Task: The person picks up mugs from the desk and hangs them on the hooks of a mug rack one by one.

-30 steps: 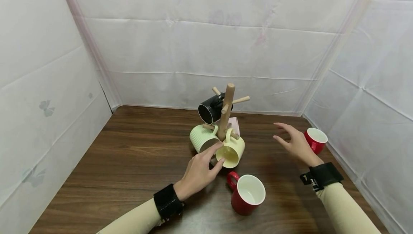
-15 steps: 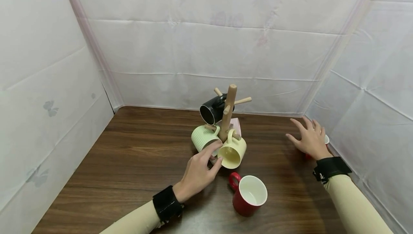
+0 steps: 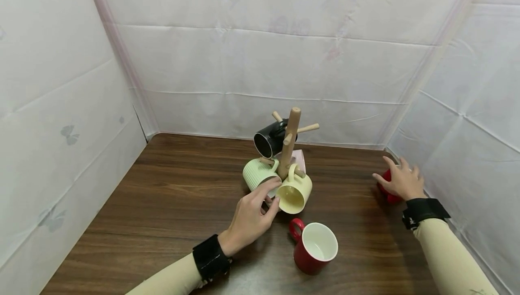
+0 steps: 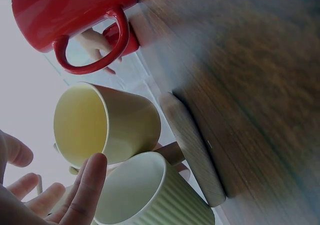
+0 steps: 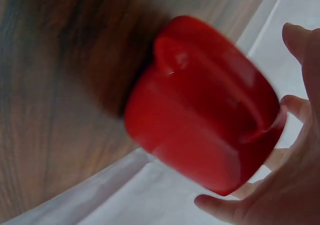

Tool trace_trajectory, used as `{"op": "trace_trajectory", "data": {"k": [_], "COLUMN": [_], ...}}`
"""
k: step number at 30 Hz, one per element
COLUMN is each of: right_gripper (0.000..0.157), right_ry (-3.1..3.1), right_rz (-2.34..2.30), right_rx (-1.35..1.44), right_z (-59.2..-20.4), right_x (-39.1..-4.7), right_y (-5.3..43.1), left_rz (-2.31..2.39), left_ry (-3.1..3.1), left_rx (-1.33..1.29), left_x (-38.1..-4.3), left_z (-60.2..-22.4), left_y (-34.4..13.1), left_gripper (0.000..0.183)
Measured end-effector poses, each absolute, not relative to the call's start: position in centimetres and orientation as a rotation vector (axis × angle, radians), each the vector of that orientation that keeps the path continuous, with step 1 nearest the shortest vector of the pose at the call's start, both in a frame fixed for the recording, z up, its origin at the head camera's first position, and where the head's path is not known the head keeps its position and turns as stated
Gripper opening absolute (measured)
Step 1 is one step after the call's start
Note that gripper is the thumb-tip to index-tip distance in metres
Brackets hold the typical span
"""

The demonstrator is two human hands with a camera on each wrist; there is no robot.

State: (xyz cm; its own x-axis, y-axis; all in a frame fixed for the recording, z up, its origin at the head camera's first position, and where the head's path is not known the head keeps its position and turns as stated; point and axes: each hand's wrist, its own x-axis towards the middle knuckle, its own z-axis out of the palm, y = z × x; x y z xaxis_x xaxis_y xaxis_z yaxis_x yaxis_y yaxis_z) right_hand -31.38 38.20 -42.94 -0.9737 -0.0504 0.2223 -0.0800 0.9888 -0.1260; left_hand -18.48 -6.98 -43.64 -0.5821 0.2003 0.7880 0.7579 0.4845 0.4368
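My left hand [image 3: 252, 213] rests beside a wooden mug tree [image 3: 290, 139], fingers loosely bent and holding nothing. Its fingertips overlap the mouths of a ribbed green mug [image 3: 255, 173] and a pale yellow mug [image 3: 302, 189], both on the lower pegs. In the left wrist view a gap shows between its thumb and fingers [image 4: 90, 185]. At the far right, my right hand [image 3: 404, 182] is spread over a red mug [image 5: 200, 110]; in the right wrist view its fingertips lie around the rim, the thumb apart. A second red mug [image 3: 310, 259] stands upright in front, handle to the left.
A black mug [image 3: 266, 139] hangs on an upper peg of the tree. Behind the trunk a pink mug [image 3: 299, 159] is partly hidden. White cloth walls [image 3: 243, 60] enclose the brown wooden table [image 3: 162, 195] at the back and both sides.
My right hand has moved right and over the far red mug, which now sits slightly further left. My left hand has stayed almost in place by the mug tree.
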Motion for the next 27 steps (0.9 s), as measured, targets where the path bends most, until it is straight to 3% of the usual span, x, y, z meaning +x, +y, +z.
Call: {"op": "trace_trajectory", "data": {"k": [27], "right_gripper": [0.072], "right_ry": [-2.998], "right_rz": [0.29], "right_rx": [0.001], "right_z": [-43.9], "right_x": [-31.7], "right_y": [40.3], "left_rz": [-1.105], "left_ry": [-1.986], "left_rx": [-0.796], "left_x": [-18.4], "left_z": [-43.6], "left_y": [-7.1], "left_gripper": [0.033]}}
